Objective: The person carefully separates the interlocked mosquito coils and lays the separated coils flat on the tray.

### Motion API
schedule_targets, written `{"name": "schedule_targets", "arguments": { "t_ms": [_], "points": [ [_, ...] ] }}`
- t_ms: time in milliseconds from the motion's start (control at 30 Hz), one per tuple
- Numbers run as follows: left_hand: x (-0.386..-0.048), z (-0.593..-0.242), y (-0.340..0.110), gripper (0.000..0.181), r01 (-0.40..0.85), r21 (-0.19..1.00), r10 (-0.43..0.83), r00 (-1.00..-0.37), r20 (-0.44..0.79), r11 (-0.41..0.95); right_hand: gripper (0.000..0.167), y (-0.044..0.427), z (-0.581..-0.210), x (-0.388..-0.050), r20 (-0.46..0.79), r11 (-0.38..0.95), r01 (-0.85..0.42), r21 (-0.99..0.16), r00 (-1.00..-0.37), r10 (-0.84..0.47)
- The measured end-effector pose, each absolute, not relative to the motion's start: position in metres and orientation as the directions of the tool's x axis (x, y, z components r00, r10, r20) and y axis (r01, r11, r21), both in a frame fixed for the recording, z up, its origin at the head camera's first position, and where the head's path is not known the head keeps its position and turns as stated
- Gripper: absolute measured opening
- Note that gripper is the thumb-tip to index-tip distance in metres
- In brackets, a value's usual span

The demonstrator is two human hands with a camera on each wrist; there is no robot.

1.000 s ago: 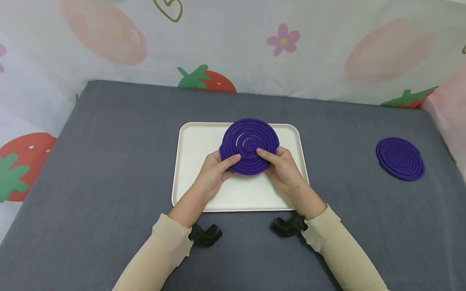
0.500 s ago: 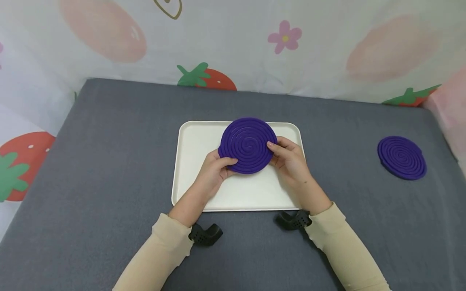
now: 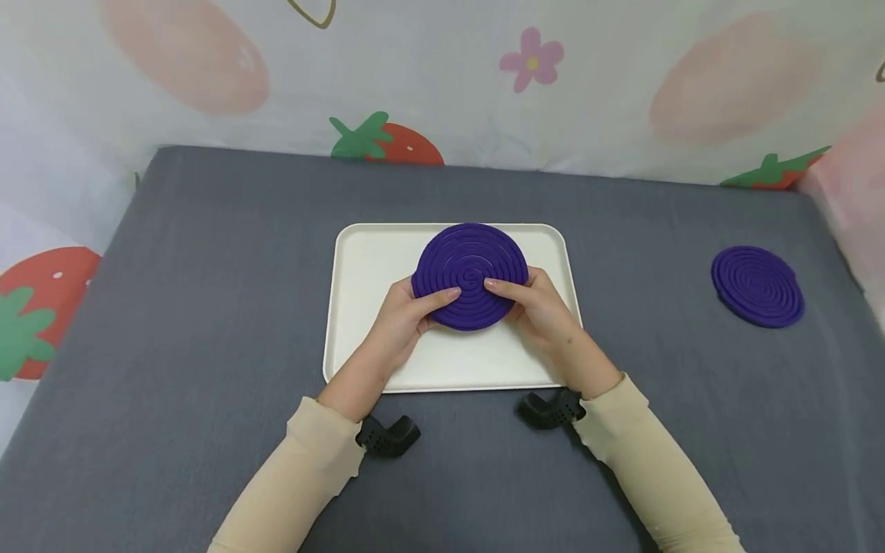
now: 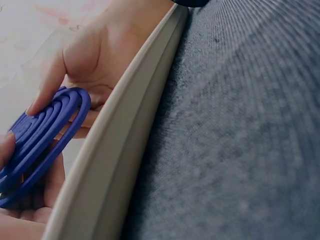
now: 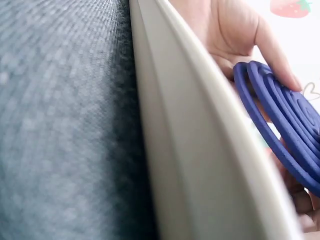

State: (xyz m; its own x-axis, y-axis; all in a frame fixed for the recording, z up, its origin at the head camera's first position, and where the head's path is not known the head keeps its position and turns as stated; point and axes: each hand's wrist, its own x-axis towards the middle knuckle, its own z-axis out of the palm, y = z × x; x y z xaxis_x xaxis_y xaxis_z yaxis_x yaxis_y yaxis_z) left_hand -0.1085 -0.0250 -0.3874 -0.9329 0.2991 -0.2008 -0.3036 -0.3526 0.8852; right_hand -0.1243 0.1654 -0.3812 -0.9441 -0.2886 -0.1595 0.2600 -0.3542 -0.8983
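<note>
A round purple spiral coaster (image 3: 472, 250) is held up over the white tray (image 3: 442, 372) in the head view. My left hand (image 3: 404, 319) grips its left side, thumb on the face and fingers behind. On the other side my right hand (image 3: 542, 311) pinches it the same way, thumb near the spiral's middle. Both wrist views show gaps between the rings of the coaster (image 4: 50, 125), with fingers partly hidden under it. In the right wrist view the coaster (image 5: 280, 115) is cut off by the frame edge.
A second purple spiral coaster (image 3: 757, 286) lies on the grey cloth (image 3: 207, 307) at the right. Behind the table hangs a white curtain (image 3: 442, 69) printed with strawberries and flowers. A black wrist camera (image 3: 389, 436) sits by the left cuff.
My right thumb moved out to the coaster's right edge and is now back near its middle. Ring gaps seen a second ago no longer show in the head view. My left thumb has shifted slightly inward.
</note>
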Motion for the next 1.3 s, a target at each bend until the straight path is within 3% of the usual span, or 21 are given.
{"name": "schedule_targets", "arguments": {
  "t_ms": [1300],
  "points": [
    [-0.1091,-0.3863,-0.0266,0.040,-0.311,0.885,0.326,-0.925,-0.198,-0.346,0.022,0.1666,-0.3812,-0.1264,-0.164,-0.328,0.273,-0.904,-0.932,-0.323]
  ]
}}
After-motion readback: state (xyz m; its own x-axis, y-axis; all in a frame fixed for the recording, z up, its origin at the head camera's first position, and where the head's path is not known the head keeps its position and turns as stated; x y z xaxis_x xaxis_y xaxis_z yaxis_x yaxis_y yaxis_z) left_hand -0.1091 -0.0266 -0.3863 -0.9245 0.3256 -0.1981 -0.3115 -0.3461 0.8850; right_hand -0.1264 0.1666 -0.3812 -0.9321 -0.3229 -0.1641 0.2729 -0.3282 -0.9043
